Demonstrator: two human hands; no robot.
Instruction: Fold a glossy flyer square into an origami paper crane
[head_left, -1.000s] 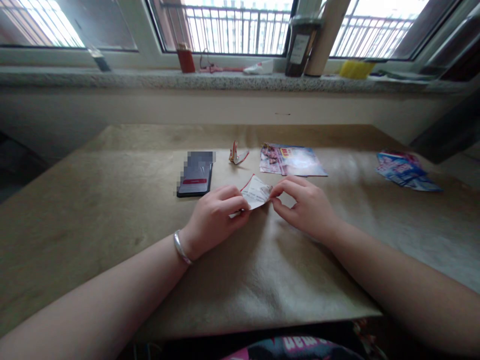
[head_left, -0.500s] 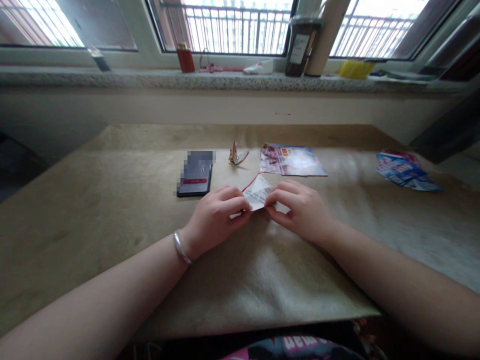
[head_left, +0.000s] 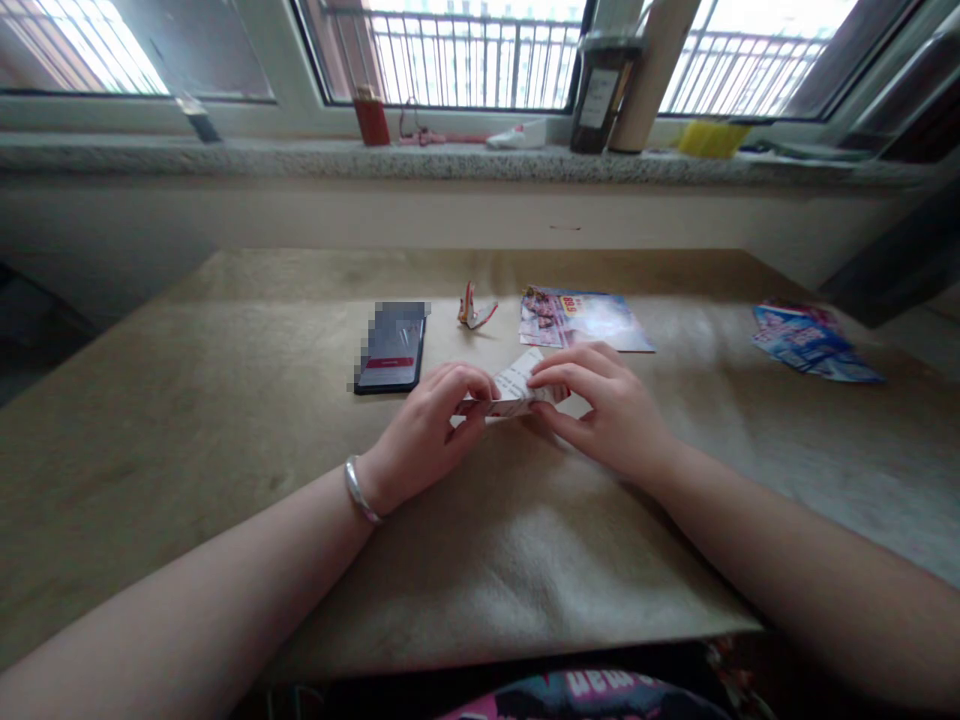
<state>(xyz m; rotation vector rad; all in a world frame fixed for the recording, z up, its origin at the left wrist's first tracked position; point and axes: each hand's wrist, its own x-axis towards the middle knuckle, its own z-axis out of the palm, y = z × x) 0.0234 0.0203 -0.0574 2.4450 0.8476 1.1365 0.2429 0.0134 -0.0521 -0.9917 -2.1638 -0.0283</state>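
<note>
A small folded piece of printed paper [head_left: 514,388], white with a red edge, sits at the table's middle between both hands. My left hand [head_left: 427,430], with a silver bracelet on the wrist, pinches its left end. My right hand [head_left: 600,405] pinches the right end, fingers pressed over the fold. A tiny folded paper figure [head_left: 474,310] stands just behind them.
A black phone [head_left: 391,350] lies left of the paper. A stack of colourful leaflets [head_left: 581,320] lies behind my right hand, and more leaflets [head_left: 810,340] at the far right. The tan table [head_left: 187,400] meets a windowsill [head_left: 300,158] holding a red cup, jars and small items.
The paper has been folded flatter and lower. My right hand slid left over it and both hands drew closer together.
</note>
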